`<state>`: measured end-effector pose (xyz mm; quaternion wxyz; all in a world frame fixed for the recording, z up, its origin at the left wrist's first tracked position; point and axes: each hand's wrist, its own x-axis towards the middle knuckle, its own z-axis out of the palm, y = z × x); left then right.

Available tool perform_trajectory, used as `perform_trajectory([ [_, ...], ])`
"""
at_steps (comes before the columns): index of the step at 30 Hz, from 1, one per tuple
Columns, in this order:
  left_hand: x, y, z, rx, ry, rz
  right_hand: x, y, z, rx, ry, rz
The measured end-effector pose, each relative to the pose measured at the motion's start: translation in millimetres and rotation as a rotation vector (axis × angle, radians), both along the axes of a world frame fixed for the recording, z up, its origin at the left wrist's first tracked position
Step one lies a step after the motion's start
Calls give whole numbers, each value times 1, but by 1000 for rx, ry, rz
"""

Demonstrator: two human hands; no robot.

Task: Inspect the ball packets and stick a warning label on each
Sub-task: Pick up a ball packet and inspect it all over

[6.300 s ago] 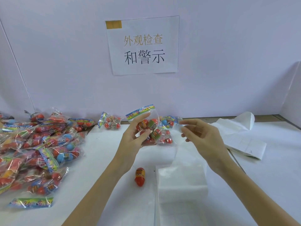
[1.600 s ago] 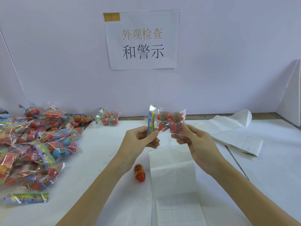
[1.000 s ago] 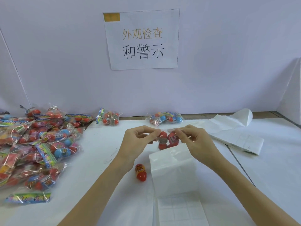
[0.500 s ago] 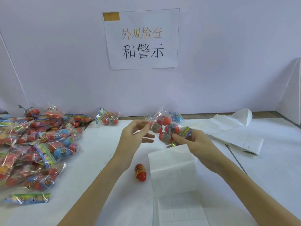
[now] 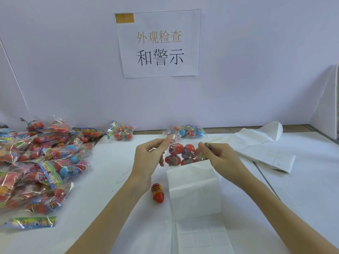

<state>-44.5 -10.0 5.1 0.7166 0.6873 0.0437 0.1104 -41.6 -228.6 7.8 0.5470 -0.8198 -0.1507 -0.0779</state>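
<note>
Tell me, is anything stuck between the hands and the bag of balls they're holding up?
No, nothing visible is in the way. The left hand pinches one end of the ball packet and the right hand pinches the other end, fingers right on the plastic. The label sheet lies on the table below it.

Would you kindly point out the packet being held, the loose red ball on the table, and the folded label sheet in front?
held packet [image 5: 180, 153], head view, on the red balls inside the clear bag
loose red ball [image 5: 158, 193], head view, on its middle
label sheet [image 5: 192, 189], head view, on its raised folded panel
</note>
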Motion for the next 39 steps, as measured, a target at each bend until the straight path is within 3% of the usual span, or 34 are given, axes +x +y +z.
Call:
perform_trajectory([
  [4, -2, 4, 1, -67, -84, -44, 6, -1, -7, -124, 49, -125],
  [6, -1, 5, 3, -34, -115, -107, 8, -4, -5, 113, 248, -125],
  [8, -1, 7, 3, 48, -134, -204, 7, -7, 1, 475, 498, 40],
  [11, -3, 11, -1, 262, -160, -367, 6, -10, 5, 700, 507, 136],
  [13, -3, 11, -2, 298, -137, -469, 5, -8, 2, 701, 404, 60],
  [17, 0, 6, -2, -19, -6, -403, 3, -7, 1, 556, 364, 105],
  [21, 2, 6, -5, 173, -44, -246, -1, 1, 1, 395, 393, 199],
  [25, 2, 5, -5, 179, -60, -205, -3, 6, 0, 440, 334, 13],
  [32, 2, 2, -6, -125, -7, -208, 0, 4, -2, 569, 328, -38],
  [35, 5, 7, -6, -111, 9, -165, 0, 1, -2, 522, 306, 5],
  [39, 4, 9, -2, -74, 65, -264, 6, -1, -4, 506, 256, -49],
])
